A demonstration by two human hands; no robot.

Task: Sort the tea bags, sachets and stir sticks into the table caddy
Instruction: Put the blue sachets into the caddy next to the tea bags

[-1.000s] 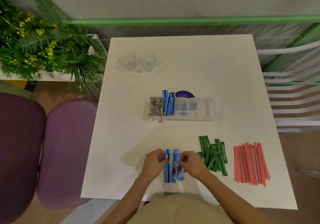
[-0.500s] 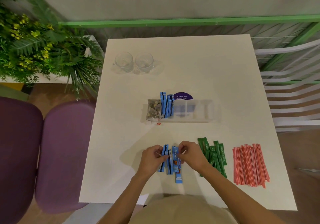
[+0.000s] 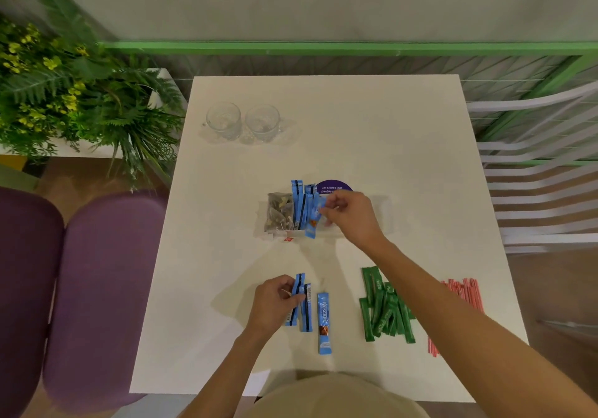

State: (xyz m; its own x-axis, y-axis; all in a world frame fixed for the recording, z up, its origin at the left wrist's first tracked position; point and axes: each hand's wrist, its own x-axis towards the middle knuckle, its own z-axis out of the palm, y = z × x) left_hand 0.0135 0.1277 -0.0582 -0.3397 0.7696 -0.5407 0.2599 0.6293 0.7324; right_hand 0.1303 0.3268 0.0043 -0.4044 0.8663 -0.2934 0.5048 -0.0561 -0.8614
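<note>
A blue sachet (image 3: 313, 220) is being lowered into the caddy (image 3: 385, 214) by the right hand (image 3: 351, 217), pinched on it, beside the tea bags (image 3: 279, 212). Two more sachets (image 3: 299, 301) are being clamped by the left hand (image 3: 275, 304). Green sachets (image 3: 385, 311) and stir sticks (image 3: 466, 294) are lying unsorted on the near surface (image 3: 372, 146).

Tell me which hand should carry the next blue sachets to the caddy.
Left, probably: the left hand grips blue sachets near the table's front edge, while the right hand is busy at the caddy.
</note>
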